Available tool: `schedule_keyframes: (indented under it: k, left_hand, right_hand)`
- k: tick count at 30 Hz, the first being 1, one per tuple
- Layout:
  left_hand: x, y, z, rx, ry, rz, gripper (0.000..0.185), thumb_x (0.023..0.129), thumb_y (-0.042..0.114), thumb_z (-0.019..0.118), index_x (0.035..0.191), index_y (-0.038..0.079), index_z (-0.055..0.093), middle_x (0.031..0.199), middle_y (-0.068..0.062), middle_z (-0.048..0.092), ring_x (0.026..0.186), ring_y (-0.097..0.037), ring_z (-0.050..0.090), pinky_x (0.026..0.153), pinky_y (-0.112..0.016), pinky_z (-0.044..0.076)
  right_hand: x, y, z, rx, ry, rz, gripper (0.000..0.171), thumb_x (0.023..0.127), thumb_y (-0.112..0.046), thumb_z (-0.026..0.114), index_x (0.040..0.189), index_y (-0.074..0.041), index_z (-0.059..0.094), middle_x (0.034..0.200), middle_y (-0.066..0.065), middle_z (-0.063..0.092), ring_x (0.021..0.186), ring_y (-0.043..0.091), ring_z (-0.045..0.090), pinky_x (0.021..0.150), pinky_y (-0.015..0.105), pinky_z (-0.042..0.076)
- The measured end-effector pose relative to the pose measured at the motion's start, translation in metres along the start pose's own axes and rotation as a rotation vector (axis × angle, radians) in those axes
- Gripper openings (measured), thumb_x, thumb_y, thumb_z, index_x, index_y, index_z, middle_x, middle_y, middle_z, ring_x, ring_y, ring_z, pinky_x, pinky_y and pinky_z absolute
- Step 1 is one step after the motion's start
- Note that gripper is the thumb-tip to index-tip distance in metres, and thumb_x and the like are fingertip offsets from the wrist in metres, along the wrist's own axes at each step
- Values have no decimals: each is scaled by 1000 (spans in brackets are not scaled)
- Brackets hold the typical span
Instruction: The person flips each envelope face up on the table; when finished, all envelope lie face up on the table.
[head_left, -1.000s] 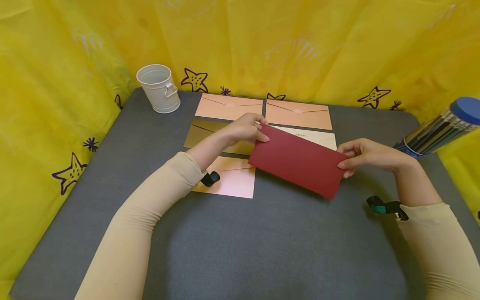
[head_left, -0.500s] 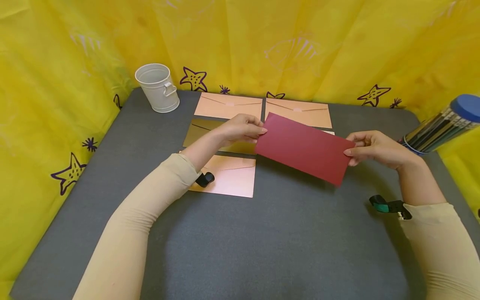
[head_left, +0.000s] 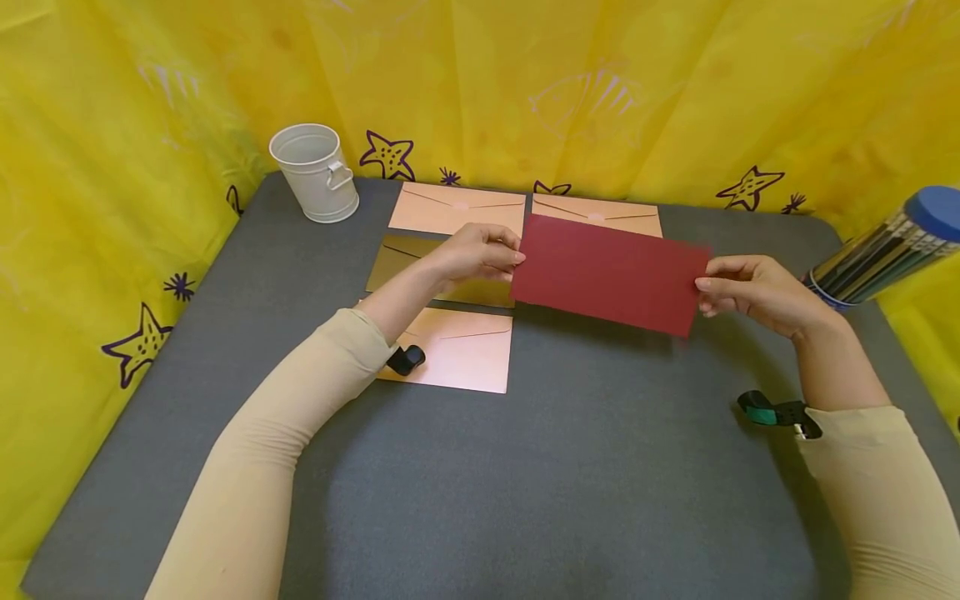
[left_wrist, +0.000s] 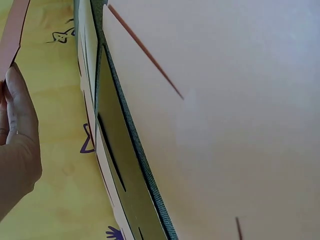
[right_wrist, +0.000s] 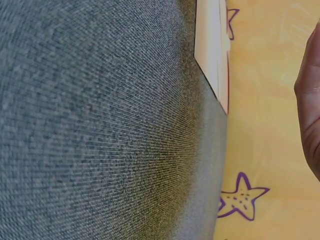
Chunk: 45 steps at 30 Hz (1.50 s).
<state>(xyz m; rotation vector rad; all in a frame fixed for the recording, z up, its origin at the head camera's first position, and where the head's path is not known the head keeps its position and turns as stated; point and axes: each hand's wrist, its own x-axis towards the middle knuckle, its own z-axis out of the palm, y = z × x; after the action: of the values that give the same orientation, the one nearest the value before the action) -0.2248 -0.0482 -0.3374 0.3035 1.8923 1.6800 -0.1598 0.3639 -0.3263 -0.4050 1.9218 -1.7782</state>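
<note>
Both hands, left hand (head_left: pixel 480 254) and right hand (head_left: pixel 750 290), are pinching the red envelope's (head_left: pixel 609 272) 2 ends, above 5 envelopes.

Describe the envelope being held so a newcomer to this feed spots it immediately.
Start at the grey felt table with yellow star-print curtains behind it. Above its middle, over a grid of flat envelopes, the left hand and right hand pinch the short ends of the dark red paper envelope. It alone is red and lifted; the others are peach, gold or pink.
</note>
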Motion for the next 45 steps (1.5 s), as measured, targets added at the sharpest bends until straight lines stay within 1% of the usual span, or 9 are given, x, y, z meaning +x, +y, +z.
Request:
schedule_keyframes:
  k: [7, 10, 14, 19, 23, 28, 31, 35, 45]
  left_hand:
    - [0, 0, -1, -1, 68, -14, 14, 96, 13, 64, 106, 3, 63, 96, -4, 63, 84, -13, 66, 74, -20, 59]
    - [0, 0, -2, 6, 104, -18, 18, 95, 14, 66, 109, 3, 65, 99, -4, 64, 90, -15, 66, 82, -23, 60]
    - [0, 1, -2, 31, 143, -16, 24, 92, 17, 69, 112, 4, 68, 101, -1, 67, 97, -16, 65, 90, -24, 57]
    - [-1, 3, -1, -6, 170, 4, 25, 90, 18, 72, 112, 4, 70, 92, 1, 69, 83, -12, 62, 79, -19, 56]
    - [-1, 4, 0, -63, 188, 25, 24, 90, 14, 72, 111, 2, 71, 83, 2, 72, 74, -9, 65, 70, -18, 57]
    - [1, 3, -1, -99, 204, 37, 22, 90, 9, 71, 110, -2, 72, 84, -1, 75, 74, -10, 70, 71, -20, 59]
    - [1, 2, -1, -88, 202, 41, 22, 91, 6, 69, 111, -4, 72, 90, -5, 76, 75, -10, 71, 84, -30, 61]
    - [1, 0, 0, -64, 204, 46, 22, 93, 7, 66, 111, -4, 72, 88, -2, 75, 73, -7, 69, 90, -34, 60]
    - [1, -5, 2, -44, 227, 23, 21, 91, 10, 70, 108, -1, 72, 92, -3, 74, 74, -9, 69, 83, -29, 61]
  right_hand:
    - [0, 1, 0, 8, 22, -24, 27, 97, 11, 47, 101, -4, 69, 85, 2, 73, 75, 12, 70, 72, 24, 60]
    - [1, 2, 0, 15, 38, -39, 26, 98, 10, 46, 99, -2, 69, 81, 2, 72, 73, 12, 70, 70, 24, 60]
    - [3, 4, -2, 105, 6, -91, 30, 99, 13, 41, 101, 3, 69, 85, 7, 76, 75, 15, 74, 70, 27, 62]
    - [6, 6, -3, 208, -62, -173, 36, 97, 19, 34, 107, 8, 67, 97, 16, 77, 86, 23, 77, 76, 33, 61]
    - [7, 5, -2, 229, -45, -197, 35, 97, 19, 34, 106, 10, 67, 99, 18, 77, 89, 26, 76, 78, 34, 61]
    - [7, 4, 1, 218, 27, -175, 34, 97, 16, 39, 106, 7, 71, 99, 14, 78, 90, 23, 76, 79, 31, 61]
    - [6, 3, 2, 206, 56, -149, 34, 98, 14, 42, 113, 5, 71, 106, 11, 77, 92, 20, 76, 81, 29, 61]
    - [4, 2, 3, 160, 104, -97, 32, 98, 10, 46, 118, 2, 70, 116, 3, 75, 96, 15, 74, 79, 24, 61]
    - [6, 4, 5, 57, 188, -20, 29, 96, 7, 53, 114, -4, 74, 108, -2, 76, 89, 10, 73, 74, 21, 60]
